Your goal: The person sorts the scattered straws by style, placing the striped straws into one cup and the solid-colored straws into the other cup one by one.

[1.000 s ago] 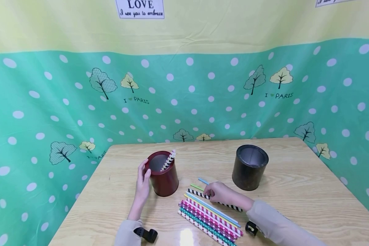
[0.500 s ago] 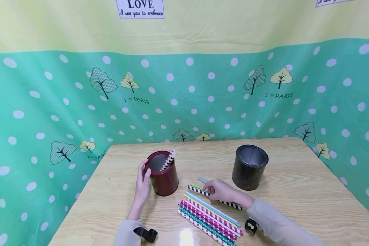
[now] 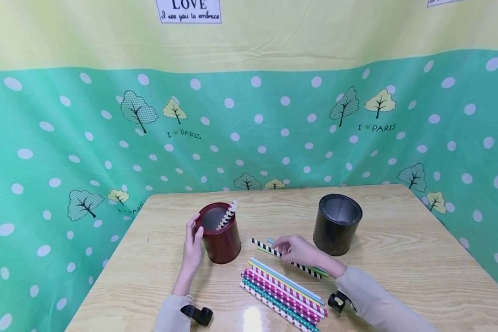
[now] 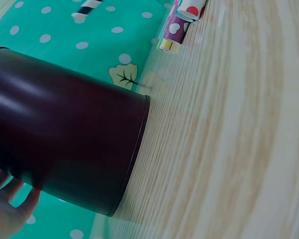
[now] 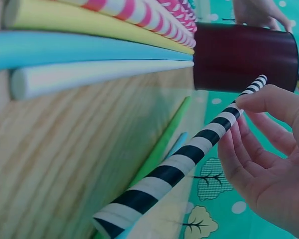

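Observation:
My left hand (image 3: 193, 244) holds a dark red can (image 3: 222, 248) by its left side, fingers at the rim. That can stands upright, with a few patterned straws (image 3: 227, 216) leaning out of it. Right of the can, my right hand (image 3: 298, 251) pinches a black-and-white striped straw (image 5: 194, 149) between thumb and fingers. In the right wrist view the straw is tilted and raised off the table. A green straw (image 5: 162, 137) and a thin blue straw (image 5: 177, 143) lie behind it, partly hidden by it and my hand.
A row of colourful straws (image 3: 282, 297) lies on the wooden table (image 3: 377, 286) nearer the front. The black can (image 3: 336, 230) stands upright behind my right hand. A green dotted curtain (image 3: 249, 138) hangs behind the table.
My right hand has lifted the striped straw and moved it slightly away from the row, over the green one. My left hand stays on the red can.

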The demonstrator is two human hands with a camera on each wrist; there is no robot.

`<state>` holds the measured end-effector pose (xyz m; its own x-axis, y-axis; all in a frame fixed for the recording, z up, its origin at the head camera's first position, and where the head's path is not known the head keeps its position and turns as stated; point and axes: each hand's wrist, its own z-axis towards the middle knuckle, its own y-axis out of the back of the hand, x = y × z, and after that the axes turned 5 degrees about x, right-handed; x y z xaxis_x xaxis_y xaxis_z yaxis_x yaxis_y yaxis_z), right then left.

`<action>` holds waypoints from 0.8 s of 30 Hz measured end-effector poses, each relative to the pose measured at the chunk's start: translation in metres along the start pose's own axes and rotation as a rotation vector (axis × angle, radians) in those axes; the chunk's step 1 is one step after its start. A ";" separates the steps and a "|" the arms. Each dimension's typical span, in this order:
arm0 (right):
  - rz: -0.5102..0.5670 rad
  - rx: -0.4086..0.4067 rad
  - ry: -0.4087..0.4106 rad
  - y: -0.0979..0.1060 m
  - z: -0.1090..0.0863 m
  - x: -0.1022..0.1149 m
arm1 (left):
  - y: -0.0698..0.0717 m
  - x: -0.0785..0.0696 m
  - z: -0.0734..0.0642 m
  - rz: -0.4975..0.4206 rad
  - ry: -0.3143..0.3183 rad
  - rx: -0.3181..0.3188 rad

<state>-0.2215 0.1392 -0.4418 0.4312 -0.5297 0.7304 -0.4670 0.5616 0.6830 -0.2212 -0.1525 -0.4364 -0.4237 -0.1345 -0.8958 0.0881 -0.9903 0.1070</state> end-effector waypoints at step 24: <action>0.123 -0.179 0.041 0.009 0.007 0.023 | 0.001 0.000 0.000 0.004 0.002 0.000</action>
<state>-0.2217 0.1277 -0.4186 0.4124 -0.4259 0.8053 -0.3751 0.7262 0.5761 -0.2216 -0.1534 -0.4365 -0.4219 -0.1387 -0.8960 0.0901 -0.9898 0.1108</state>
